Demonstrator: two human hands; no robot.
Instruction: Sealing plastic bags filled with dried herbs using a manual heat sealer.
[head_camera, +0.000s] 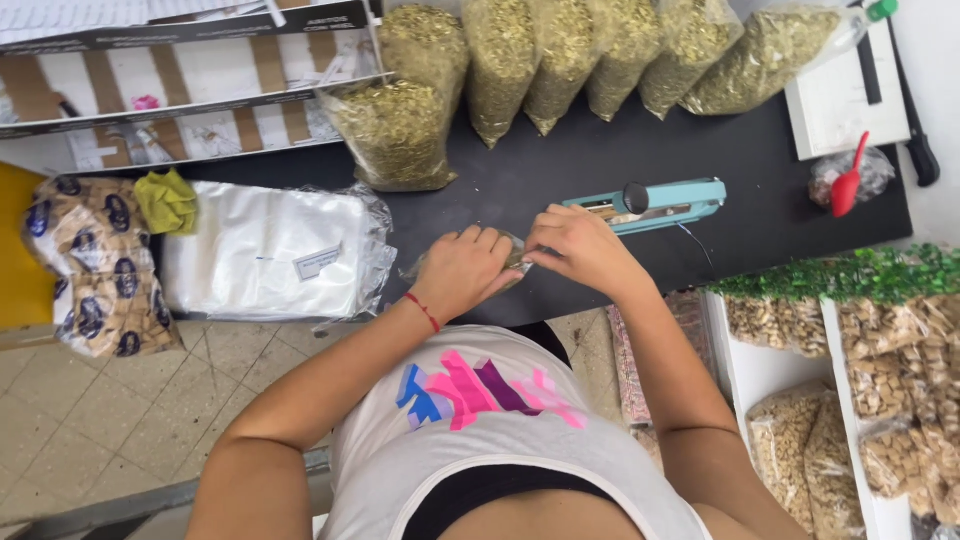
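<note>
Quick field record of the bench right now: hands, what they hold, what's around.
left hand: on small clear bag, fingers curled
right hand: pinching the same bag
sealer: teal, just behind right hand, on black table
herb bags: filled, row along table's back
empty bags: clear stack left of hands
red scoop: far right

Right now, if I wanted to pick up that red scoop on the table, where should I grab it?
Probably by the thin handle of the red scoop, coming from above. It sticks up off the small clear bag toward the table's far edge, while the wide bowl lies lower on the bag, so the handle looks easiest to pinch.
</note>
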